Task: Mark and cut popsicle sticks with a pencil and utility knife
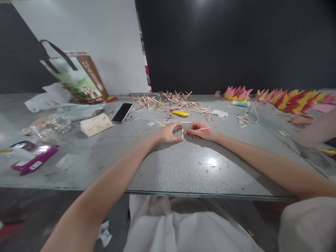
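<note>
Resting on the grey scuffed tabletop (183,168), a short flat wooden stick (182,132) is pinned between the thumb and fingers of the left hand (169,133), which are curled around it in a grasp. A slim pink pencil (202,128) is gripped by the closed fingers of the right hand (201,130), its tip set against the stick. Both hands are placed close together, just beside the stick.

Beyond the stick, toward the far edge of the tabletop, a scattered heap of small wooden stick crosses (170,99) is noted, with a yellow oblong object (180,113) lying nearer. A black smartphone (122,112) is found to the far left of the stick, and a brown printed paper bag with black handles (78,77) is seen further left, tilted. A magenta packet (34,159) lies well apart, at the near left. Folded pink, red and yellow paper shapes (283,98) are lined up to the far right of the stick.
</note>
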Tool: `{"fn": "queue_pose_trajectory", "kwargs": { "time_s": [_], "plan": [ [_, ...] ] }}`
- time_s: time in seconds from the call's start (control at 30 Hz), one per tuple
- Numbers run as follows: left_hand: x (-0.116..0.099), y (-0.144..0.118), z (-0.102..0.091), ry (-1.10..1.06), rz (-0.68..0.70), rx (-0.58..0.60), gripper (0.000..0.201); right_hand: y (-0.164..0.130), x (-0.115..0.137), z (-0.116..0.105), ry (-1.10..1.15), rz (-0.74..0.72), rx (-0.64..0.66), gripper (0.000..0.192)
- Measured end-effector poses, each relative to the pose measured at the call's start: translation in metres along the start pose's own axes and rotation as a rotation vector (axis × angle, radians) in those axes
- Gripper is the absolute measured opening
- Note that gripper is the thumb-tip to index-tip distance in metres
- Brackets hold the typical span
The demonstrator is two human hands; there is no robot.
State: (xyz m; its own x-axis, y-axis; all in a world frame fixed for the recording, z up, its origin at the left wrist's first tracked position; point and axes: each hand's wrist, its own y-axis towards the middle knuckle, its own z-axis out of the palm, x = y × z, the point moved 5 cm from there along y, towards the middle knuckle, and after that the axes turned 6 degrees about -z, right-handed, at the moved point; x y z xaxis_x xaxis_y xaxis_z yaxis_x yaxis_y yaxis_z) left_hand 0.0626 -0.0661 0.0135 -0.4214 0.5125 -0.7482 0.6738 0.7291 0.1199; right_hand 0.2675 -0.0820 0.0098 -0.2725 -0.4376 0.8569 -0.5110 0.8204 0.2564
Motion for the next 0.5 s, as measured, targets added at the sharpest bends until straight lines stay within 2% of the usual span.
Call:
{"fn": "queue_pose_trajectory", "kwargs": {
  "time_s": [0.5],
  "plan": [
    [0.0,-0.0002,-0.0011,-0.018,-0.006,0.019,0.083,-0.0017,0.0085,0.0007,-0.019,0.014,-0.021,0.037]
  ]
}}
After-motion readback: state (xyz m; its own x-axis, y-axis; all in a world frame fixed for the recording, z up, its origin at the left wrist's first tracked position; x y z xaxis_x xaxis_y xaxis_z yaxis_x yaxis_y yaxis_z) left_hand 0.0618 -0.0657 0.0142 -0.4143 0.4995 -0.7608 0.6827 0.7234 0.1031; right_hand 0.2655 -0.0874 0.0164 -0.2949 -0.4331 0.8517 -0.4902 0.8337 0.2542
